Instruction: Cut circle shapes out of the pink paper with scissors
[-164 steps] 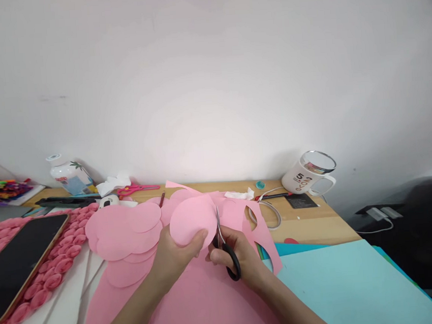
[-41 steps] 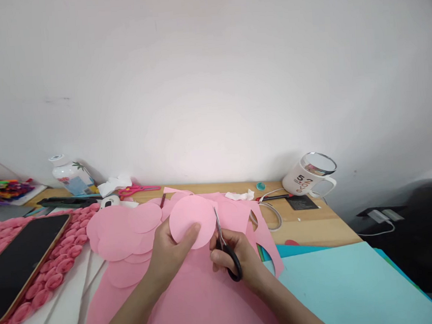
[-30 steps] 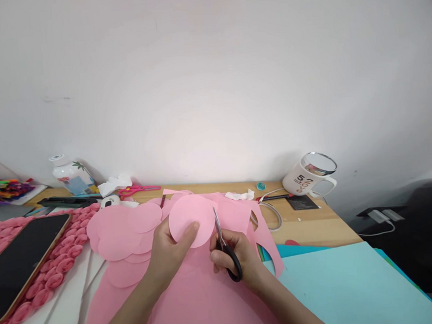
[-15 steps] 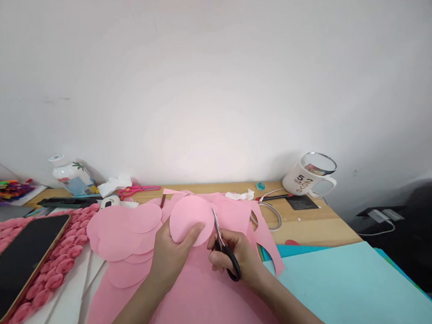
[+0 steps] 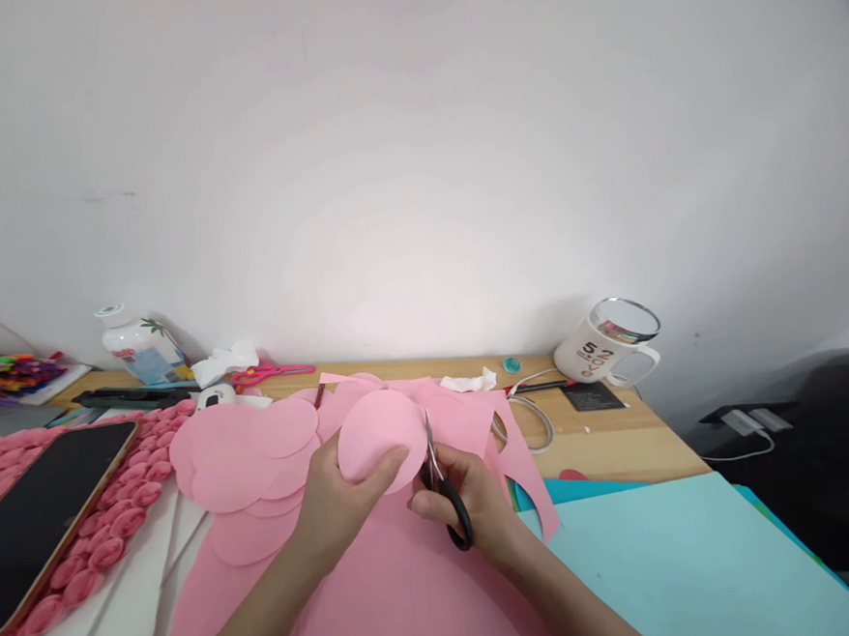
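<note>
A round pink paper disc is pinched in my left hand, thumb on its face and the fingers behind. My right hand grips black-handled scissors, blades pointing up along the disc's right edge. Whether the blades touch the paper I cannot tell. Below both hands spreads a large pink paper sheet. Several cut pink discs lie overlapped to the left. A pink offcut with curved cut edges rests to the right.
Left are a phone on a pink braided mat, a white bottle and pink scissors. At the right stand a white mug and light blue paper sheets. A coiled cable lies near the wall.
The disc has shifted slightly right and down in my left hand. The scissors' blades now stand more upright beside its edge, and my right hand has barely moved.
</note>
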Motion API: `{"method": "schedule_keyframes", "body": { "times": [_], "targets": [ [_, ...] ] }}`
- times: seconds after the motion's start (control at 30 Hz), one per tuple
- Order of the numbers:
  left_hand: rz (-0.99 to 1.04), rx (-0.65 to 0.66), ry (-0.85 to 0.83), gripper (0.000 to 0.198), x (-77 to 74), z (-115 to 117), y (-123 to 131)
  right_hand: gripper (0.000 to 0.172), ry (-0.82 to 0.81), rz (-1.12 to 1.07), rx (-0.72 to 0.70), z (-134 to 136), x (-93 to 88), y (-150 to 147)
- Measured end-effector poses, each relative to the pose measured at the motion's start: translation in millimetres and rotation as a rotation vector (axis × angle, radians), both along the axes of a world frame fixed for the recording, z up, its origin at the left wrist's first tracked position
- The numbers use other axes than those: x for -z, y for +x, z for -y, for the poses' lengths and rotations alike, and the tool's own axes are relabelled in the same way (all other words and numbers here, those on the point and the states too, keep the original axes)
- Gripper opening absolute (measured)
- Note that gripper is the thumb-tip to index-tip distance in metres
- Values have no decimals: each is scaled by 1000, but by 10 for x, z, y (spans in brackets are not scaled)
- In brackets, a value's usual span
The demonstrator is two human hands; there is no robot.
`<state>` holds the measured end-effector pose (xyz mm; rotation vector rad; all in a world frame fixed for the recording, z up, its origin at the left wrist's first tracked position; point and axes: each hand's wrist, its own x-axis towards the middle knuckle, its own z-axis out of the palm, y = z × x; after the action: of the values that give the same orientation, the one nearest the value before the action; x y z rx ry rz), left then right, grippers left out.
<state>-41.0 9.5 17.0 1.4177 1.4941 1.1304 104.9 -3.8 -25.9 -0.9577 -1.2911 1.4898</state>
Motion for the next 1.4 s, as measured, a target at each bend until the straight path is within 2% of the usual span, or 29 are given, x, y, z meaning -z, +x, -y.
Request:
{"method": "schedule_keyframes", "body": {
  "times": [0.3, 0.77, 1.0, 1.4],
  "targets": [
    [-23, 36, 10, 32, 39, -32, -41, 32, 3, 62, 9, 1, -8, -1],
    [-32, 48, 115, 34, 62, -36, -64, 18, -57, 68, 50, 3, 41, -10],
    [-24, 35, 121, 25, 70, -54, -86, 10, -117, 70, 65, 14, -1, -27],
    [-28, 8, 148, 30, 97, -55, -95, 9, -91, 87, 29, 24, -37, -21]
  ]
}}
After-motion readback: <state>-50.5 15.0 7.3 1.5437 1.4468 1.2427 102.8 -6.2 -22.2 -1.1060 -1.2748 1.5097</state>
